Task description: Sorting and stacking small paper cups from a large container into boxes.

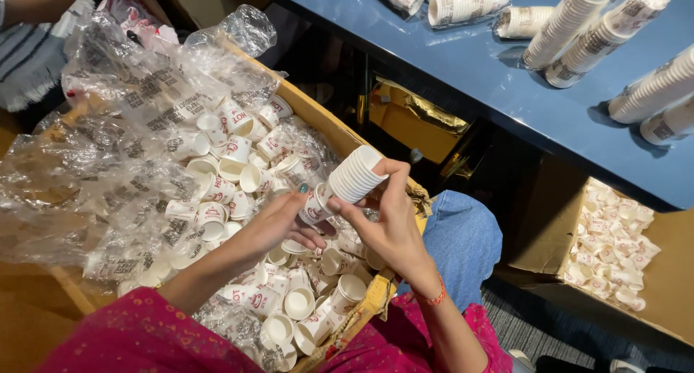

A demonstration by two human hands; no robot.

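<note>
White paper cup stack (345, 185) spans both my hands, axis tilted up-right: left hand (278, 225) grasps base, right hand (387, 225) pinches middle.

Cardboard boxes and clear plastic wrap.
Open brown carton (329, 131) lined with printed clear plastic (137, 105); second brown carton (549, 228) at right.

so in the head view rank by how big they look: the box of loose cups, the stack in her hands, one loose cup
1. cardboard box of loose cups, largest.
2. stack of nested cups, held by left hand and right hand.
3. single loose cup, smallest.
</note>
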